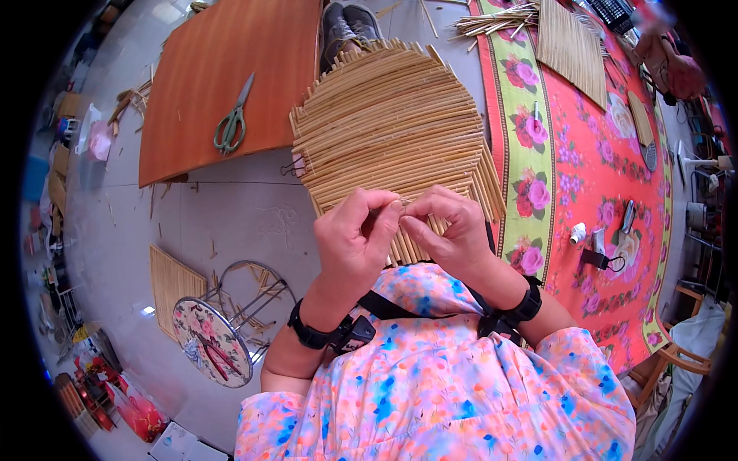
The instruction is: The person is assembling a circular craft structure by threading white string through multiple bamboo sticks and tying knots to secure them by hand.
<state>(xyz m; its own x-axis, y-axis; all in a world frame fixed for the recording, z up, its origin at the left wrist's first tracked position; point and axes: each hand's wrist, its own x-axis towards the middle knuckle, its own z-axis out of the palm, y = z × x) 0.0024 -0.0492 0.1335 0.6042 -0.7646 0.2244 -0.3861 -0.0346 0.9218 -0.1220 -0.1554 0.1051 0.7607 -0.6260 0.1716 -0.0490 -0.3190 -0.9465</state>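
Across my lap lies a round mat point(388, 123) of straw-coloured sticks set side by side, with a layer of slanting sticks showing at its right edge. Over its near part, my left hand point(360, 230) and my right hand point(446, 223) meet with fingertips almost touching. Both are closed in a pinch on what looks like a thin thread point(404, 203); its ends are too fine to follow. A small clip point(292, 167) sits at the mat's left edge.
Green-handled scissors point(231, 132) rest on a brown table point(196, 69) at the far left. A round stool point(214, 342) with pliers stands at near left. The flowered cloth point(573, 230) on the right bears a stick panel point(570, 52), loose sticks point(500, 21) and small tools.
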